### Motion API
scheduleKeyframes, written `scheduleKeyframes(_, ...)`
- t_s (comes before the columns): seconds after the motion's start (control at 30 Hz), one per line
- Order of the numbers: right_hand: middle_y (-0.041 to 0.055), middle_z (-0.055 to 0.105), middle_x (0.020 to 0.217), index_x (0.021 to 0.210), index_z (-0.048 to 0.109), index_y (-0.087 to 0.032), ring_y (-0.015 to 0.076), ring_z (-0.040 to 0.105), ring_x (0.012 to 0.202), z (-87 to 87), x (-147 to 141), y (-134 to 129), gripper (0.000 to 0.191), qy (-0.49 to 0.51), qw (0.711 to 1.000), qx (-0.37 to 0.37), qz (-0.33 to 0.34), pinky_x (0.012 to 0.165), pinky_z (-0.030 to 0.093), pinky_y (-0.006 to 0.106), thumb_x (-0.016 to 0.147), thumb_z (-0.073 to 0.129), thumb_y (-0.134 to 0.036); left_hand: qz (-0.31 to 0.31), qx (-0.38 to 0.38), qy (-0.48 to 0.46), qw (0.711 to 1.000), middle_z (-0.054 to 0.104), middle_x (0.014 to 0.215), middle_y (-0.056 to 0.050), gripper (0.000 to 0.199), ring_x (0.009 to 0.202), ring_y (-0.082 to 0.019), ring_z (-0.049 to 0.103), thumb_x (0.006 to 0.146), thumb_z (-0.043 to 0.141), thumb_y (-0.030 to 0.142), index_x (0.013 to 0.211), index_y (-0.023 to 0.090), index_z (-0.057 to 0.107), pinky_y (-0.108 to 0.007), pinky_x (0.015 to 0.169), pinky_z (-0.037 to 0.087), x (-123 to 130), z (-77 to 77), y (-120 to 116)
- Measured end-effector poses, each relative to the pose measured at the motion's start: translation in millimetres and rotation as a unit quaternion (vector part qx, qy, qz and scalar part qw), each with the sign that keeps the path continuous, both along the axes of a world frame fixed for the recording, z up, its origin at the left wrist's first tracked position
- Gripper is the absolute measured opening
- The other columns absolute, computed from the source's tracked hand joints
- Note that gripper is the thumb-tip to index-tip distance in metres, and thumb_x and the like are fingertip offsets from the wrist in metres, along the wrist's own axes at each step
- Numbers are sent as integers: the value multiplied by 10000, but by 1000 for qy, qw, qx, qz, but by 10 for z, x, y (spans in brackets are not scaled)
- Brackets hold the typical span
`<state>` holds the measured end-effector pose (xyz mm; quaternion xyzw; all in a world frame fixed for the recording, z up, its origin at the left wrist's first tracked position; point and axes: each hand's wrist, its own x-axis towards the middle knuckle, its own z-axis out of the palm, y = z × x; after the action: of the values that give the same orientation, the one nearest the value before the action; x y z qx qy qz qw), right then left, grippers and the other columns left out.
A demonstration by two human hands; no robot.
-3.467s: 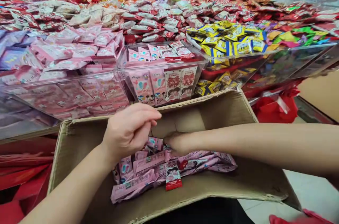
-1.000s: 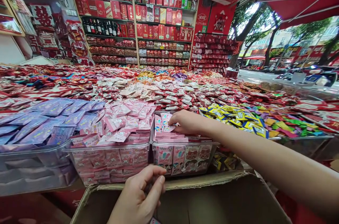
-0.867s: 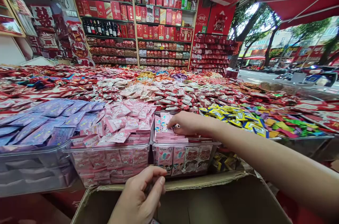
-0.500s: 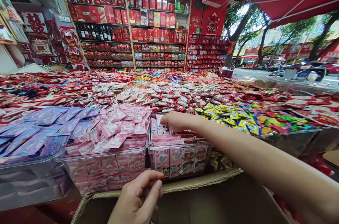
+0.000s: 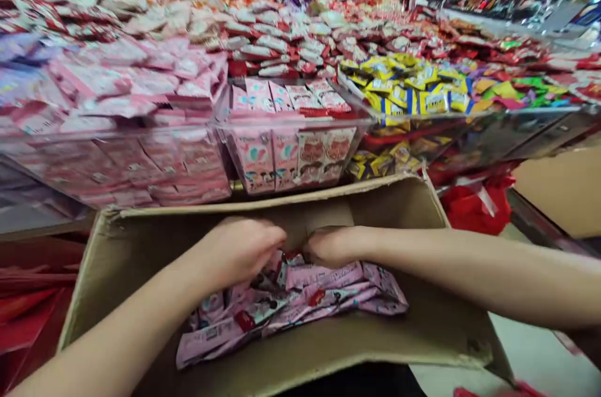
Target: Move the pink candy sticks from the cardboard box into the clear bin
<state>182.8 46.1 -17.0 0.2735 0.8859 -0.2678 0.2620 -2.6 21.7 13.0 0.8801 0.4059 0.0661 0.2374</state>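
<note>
Both hands are down inside an open cardboard box (image 5: 413,209). My left hand (image 5: 248,243) is curled closed over the pink candy packets (image 5: 323,297) at the bottom; its fingertips point down and what they hold is hidden. Close beside it, my right hand (image 5: 331,247) is also closed, at the far edge of the same pile, its fingers turned away from view. Some packets carry red patches and small cartoon prints. Just beyond the box stands a clear plastic bin (image 5: 295,159) of upright pink and white packets.
Left of that bin is a clear bin of pink packets (image 5: 141,84). To its right lie yellow and blue packets (image 5: 413,90) and multicoloured sweets (image 5: 521,93). Red and white wrapped sweets (image 5: 282,40) fill the display behind. A red bag (image 5: 479,206) sits right of the box.
My view has tilted down into the box. My right hand has left the clear bin and come down into the box. My left hand has moved forward and down over the packets.
</note>
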Motion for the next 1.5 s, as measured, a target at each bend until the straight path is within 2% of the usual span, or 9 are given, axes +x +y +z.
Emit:
scheduleKeyframes(0.13,136,647,932,1024,604,-91,207,611,787,-509,-39,-132,363,-25,1000,-10,-5,579,431,237,701,604,-256,-8,18,64,998,679,940,-36,280,841,-182,619,824,419,295,1021,220,603,-253,742,447,24,-89,25)
scheduleKeyframes(0.33,102,644,890,898,644,-147,210,601,796,-653,-23,-170,231,-23,998,50,-35,590,423,248,704,597,-264,9,31,126,992,664,1027,-51,336,911,-193,605,835,362,289,1062,189,588,-280,805,441,14,-121,71)
scheduleKeyframes(0.47,49,643,773,808,627,-162,153,581,688,-293,-40,-68,135,110,992,53,8,580,406,225,752,549,-256,81,-70,112,988,609,1148,-79,393,1026,-201,559,835,320,245,1145,164,549,-303,892,400,-47,-101,76)
scheduleKeyframes(0.6,55,632,830,831,593,-138,115,563,782,242,-42,-62,130,403,914,41,15,715,421,207,813,470,-177,151,-248,-25,956,579,1184,-68,387,1093,-217,505,841,368,388,1094,187,581,-322,916,377,-144,16,59)
scheduleKeyframes(0.8,76,640,869,802,589,-151,111,588,826,561,57,-139,112,577,814,-31,-56,740,453,218,811,483,-185,165,-502,-319,786,639,706,-12,300,597,-113,600,776,519,454,849,178,611,-149,439,395,-109,147,-48)
scheduleKeyframes(1.03,90,648,808,886,586,-121,111,585,619,706,212,-94,435,525,729,-176,-403,548,456,221,804,424,-516,275,-395,-366,797,577,468,36,342,348,-70,530,684,610,483,668,158,508,-116,314,309,167,179,-159)
scheduleKeyframes(1.17,85,636,659,726,614,-105,117,578,550,703,292,-36,681,459,719,-279,-441,488,444,215,731,293,-707,312,-320,-388,806,562,444,47,335,338,-84,516,685,596,493,654,168,516,-142,316,332,229,244,-224)
scheduleKeyframes(1.27,64,615,574,725,580,-127,140,571,453,730,306,-18,747,452,675,-337,-476,371,428,228,670,224,-781,351,-273,-422,790,536,484,62,328,387,-99,544,659,620,491,634,176,528,-157,337,366,193,301,-234)
scheduleKeyframes(1.5,-36,496,396,624,467,-153,80,480,314,750,253,-49,415,508,705,-185,-460,305,363,154,695,544,-555,361,-185,-421,811,564,440,38,302,386,-74,458,695,595,461,590,180,561,-148,361,332,119,352,-236)
